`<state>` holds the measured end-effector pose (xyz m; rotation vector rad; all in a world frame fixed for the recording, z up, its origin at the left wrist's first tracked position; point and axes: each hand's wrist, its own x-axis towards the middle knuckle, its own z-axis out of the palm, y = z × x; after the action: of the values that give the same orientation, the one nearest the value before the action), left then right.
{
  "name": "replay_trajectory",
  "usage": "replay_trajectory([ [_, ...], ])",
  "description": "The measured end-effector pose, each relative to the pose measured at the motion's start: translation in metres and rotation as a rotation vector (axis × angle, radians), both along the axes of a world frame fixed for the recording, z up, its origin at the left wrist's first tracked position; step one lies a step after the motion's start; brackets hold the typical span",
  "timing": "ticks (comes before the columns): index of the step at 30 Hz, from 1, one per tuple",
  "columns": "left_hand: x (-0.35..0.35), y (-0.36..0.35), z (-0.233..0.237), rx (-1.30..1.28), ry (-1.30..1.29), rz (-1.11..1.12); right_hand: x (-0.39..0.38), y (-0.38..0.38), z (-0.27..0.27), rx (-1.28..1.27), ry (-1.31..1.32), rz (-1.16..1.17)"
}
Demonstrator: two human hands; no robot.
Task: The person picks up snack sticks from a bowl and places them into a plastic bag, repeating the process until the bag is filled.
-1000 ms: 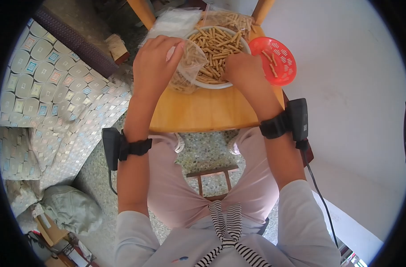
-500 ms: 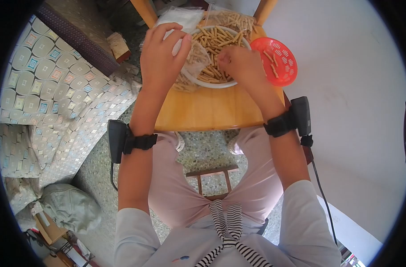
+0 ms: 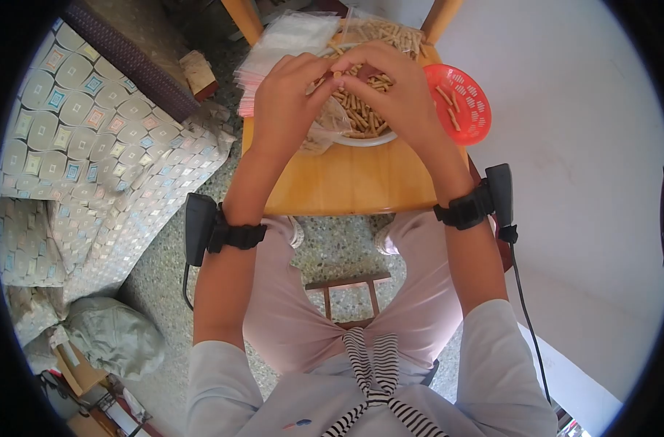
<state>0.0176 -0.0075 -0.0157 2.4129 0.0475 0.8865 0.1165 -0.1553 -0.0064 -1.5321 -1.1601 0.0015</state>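
Above a white bowl (image 3: pixel 379 140) of short tan sticks (image 3: pixel 361 116), my left hand (image 3: pixel 292 98) and my right hand (image 3: pixel 394 84) meet at the fingertips. A small tan stick (image 3: pixel 338 75) shows end-on between them, pinched by the fingers of both hands. Under my left hand lies a clear plastic bag (image 3: pixel 330 120) with sticks in it, against the bowl's left side. The bowl stands on a wooden chair seat (image 3: pixel 339 178).
Flat plastic bags (image 3: pixel 292 36) are stacked at the seat's back left. A filled bag (image 3: pixel 390 33) lies behind the bowl. On the right, a red basket (image 3: pixel 477 120) holds several sticks beside the white wall (image 3: pixel 565 146). Patterned cloth (image 3: pixel 91 146) hangs at the left.
Both hands have come together over the bowl, my left moving right and down, my right moving up. A stick now shows between their fingertips, and the stacked bags are more exposed.
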Motion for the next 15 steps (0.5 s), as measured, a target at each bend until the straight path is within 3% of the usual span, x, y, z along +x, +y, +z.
replay_trajectory([
  [6,-0.003,-0.006,0.0,0.025,-0.078,0.014,-0.004,-0.004,0.001,0.002,-0.009,0.029],
  [12,-0.004,-0.008,0.004,0.081,-0.212,-0.048,-0.005,-0.002,0.003,0.019,0.17,-0.088],
  [15,0.0,-0.004,0.004,0.124,-0.271,-0.13,-0.001,0.003,0.0,0.04,0.276,0.051],
])
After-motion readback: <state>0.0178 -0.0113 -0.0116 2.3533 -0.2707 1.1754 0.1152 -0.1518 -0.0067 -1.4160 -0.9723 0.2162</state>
